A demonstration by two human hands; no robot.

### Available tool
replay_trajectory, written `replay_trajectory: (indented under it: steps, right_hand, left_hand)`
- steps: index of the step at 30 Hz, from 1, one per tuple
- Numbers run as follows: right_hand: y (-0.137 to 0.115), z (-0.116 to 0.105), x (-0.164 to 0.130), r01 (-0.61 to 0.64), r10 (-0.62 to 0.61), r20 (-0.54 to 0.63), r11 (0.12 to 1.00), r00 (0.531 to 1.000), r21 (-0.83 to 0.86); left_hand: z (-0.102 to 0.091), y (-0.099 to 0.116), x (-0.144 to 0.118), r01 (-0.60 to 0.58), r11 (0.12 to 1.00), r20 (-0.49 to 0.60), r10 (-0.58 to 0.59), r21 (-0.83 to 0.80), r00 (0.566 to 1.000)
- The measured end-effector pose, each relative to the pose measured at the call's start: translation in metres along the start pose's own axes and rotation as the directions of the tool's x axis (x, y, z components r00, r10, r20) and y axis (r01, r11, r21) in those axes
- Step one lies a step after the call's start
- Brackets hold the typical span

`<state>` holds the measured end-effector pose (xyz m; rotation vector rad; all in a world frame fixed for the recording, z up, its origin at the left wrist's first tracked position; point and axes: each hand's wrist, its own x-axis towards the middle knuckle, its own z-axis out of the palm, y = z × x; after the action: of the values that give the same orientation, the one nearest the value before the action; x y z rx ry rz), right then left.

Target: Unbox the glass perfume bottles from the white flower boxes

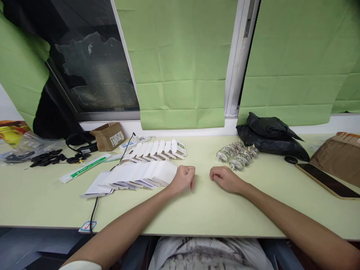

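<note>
Flat white cartons [137,174] beside fisted left hand [184,179]; right hand [225,179] curled.

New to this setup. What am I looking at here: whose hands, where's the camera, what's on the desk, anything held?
No machine: a person works with bare hands. The single picture comes from a camera on their head, looking forward and down. Both hands rest as loose fists on the pale green desk, holding nothing visible. The left hand lies beside a fanned row of flat white cartons; folded small boxes stand behind. The right hand sits near a cluster of clear glass bulbs. Further right: a black bag and a phone.
</note>
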<state>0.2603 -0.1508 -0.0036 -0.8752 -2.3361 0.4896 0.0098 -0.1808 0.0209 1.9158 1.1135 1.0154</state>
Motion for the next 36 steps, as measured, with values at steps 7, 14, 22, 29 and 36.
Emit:
replay_trajectory:
  steps: [7, 14, 22, 29, 36]
  right_hand:
    - [0.0016, 0.0011, 0.0000, 0.001, -0.001, 0.013, 1.000, 1.000, -0.004]
    - [0.0024, 0.0021, 0.0009, 0.008, -0.008, 0.006, 1.000, 1.000, 0.000]
    - [-0.0022, 0.0008, 0.0043, 0.007, -0.007, -0.006, 1.000, 1.000, -0.009]
    - [-0.0016, 0.0003, 0.0040, -0.006, 0.006, -0.023, 1.000, 1.000, -0.008]
    - [0.0003, -0.0004, 0.0044, -0.001, 0.001, -0.036, 1.000, 0.999, -0.003]
  left_hand:
    - [-0.0005, -0.0010, -0.0002, -0.008, 1.000, -0.012, 0.008, -0.011, 1.000]
    - [-0.0009, 0.0005, 0.0006, -0.015, 1.000, -0.009, 0.015, -0.005, 1.000]
    - [-0.0022, -0.0007, 0.0037, -0.034, 0.999, -0.010, 0.034, 0.013, 0.999]
    - [-0.0028, -0.0030, 0.0042, -0.034, 0.999, 0.005, 0.034, 0.026, 0.999]
    - [-0.0022, -0.0020, 0.0040, -0.035, 0.999, 0.009, 0.035, 0.029, 0.999]
